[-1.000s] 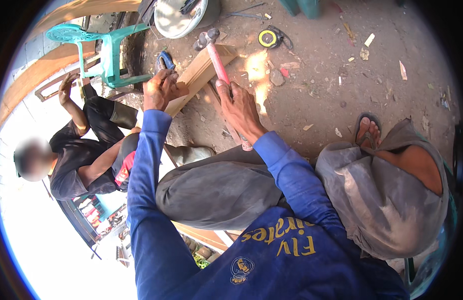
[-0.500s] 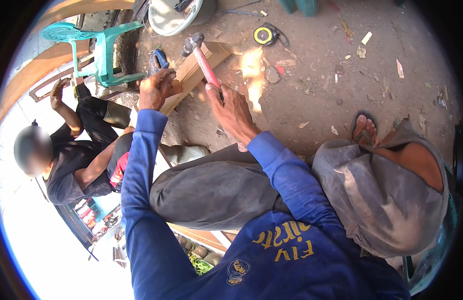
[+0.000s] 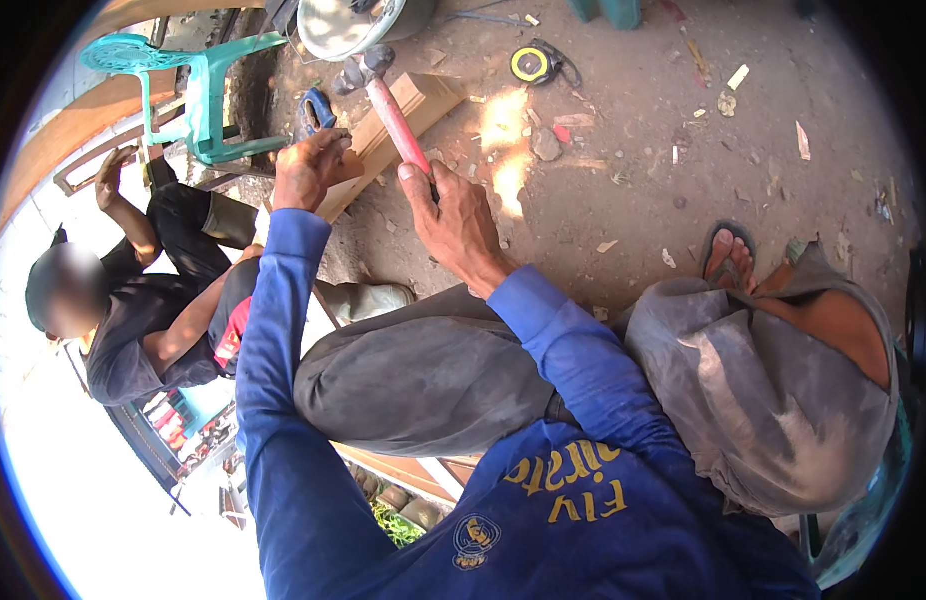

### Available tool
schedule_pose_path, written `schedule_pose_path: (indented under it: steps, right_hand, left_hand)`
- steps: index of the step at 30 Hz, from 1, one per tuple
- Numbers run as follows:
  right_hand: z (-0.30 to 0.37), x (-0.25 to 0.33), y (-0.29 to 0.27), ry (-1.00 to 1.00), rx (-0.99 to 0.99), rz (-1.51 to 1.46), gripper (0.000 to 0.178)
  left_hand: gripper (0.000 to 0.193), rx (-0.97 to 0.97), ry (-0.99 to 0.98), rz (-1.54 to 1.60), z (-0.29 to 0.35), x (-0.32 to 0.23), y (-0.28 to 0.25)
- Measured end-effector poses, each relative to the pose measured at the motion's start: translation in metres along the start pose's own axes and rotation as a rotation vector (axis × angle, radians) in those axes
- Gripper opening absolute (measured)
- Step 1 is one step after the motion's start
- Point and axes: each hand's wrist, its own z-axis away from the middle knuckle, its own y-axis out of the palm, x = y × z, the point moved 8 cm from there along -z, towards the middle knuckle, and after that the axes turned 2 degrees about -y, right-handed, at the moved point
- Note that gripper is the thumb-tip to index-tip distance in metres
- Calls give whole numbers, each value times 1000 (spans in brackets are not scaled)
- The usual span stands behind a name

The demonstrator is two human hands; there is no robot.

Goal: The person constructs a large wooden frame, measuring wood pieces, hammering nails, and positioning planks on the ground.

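My right hand [image 3: 461, 225] is wrapped round the red handle of a hammer [image 3: 401, 130], its thumb lying along the grip. The dark metal head is raised beyond my left hand, over the far side of the wood. My left hand [image 3: 305, 172] is closed, with thumb and fingers drawn together beside a long pale wooden piece [image 3: 375, 140]. A small brown patch shows at its fingertips; what it pinches, if anything, I cannot make out. The wooden piece slants away from me, and its near end is hidden by my left hand and sleeve.
Another person [image 3: 148, 310] sits close on the left. A green plastic chair [image 3: 208, 110], a bucket [image 3: 348, 35] and blue-handled tool [image 3: 318, 112] lie beyond. A yellow-black tape measure [image 3: 531, 66], stone [image 3: 546, 145] and wood scraps are on the dirt floor.
The hammer has swung left and away from me, with my right hand shifting slightly left. My left hand has moved a little left and stays closed by the wood.
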Motion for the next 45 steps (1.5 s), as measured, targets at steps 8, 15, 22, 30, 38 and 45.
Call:
schedule_pose_path:
  steps: [8, 15, 22, 30, 38, 45]
  right_hand:
    - [-3, -5, -1, 57, -16, 95, 55]
    - [5, -29, 5, 28, 14, 111, 54]
    - [-8, -14, -18, 104, -38, 59, 58]
    - [-10, -27, -25, 135, -107, 94, 61]
    - [-12, -26, -10, 190, 12, 39, 59]
    - [-14, -27, -19, 114, -146, 111, 60]
  left_hand:
    - [18, -13, 31, -21, 1, -1, 3]
    - [19, 38, -74, -100, -2, -4, 5]
    - [25, 119, -50, -479, -25, -15, 22]
    - [20, 114, -7, 10, 6, -15, 4]
    - [22, -72, -220, -237, -12, -15, 0]
    - [20, -31, -341, 551, -32, 7, -8]
